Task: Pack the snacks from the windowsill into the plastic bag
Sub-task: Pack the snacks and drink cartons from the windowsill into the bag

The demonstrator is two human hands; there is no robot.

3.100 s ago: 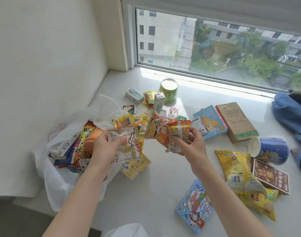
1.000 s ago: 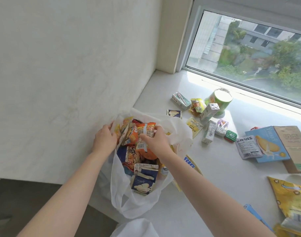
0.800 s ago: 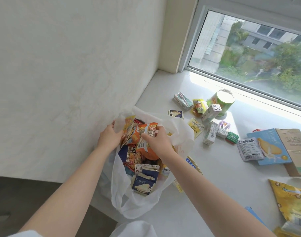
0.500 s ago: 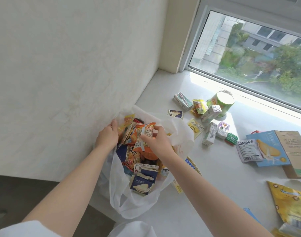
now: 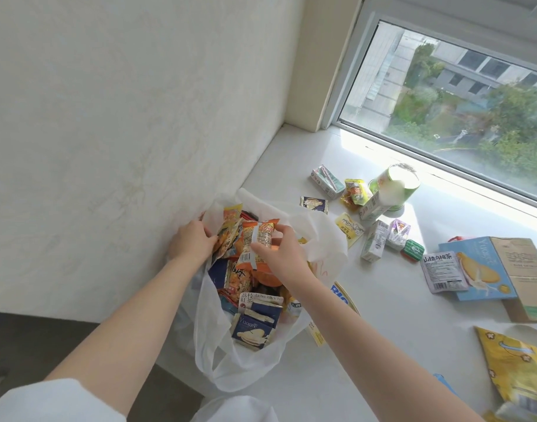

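The right hand [image 5: 279, 254] pinches an orange snack packet [image 5: 256, 239] between thumb and fingertips at the mouth of the white plastic bag [image 5: 245, 370], which sits at the windowsill's [image 5: 383, 345] near edge against the wall. The left hand [image 5: 192, 243] curls around a bunch of small sachets [image 5: 229, 229] at the bag's far rim. The bag is already heaped, and its lower part sags over the sill's edge, so another push could tip it off or spill the blue Yuoge box [image 5: 252, 330] lying loose at the front. Thin film around hard box corners may also tear.

Plenty remains outside: a green can [image 5: 395, 187], small drink cartons [image 5: 373, 245], a blue biscuit box [image 5: 477, 272], a brown carton [image 5: 526, 278], and a yellow chip bag [image 5: 523, 370] cut off at the right edge. A packet with blue lettering [image 5: 341, 295] is half buried under the bag. How deep the bag goes is hidden, and the left fingers possibly pinch the bag's rim as well; the sachets cover them
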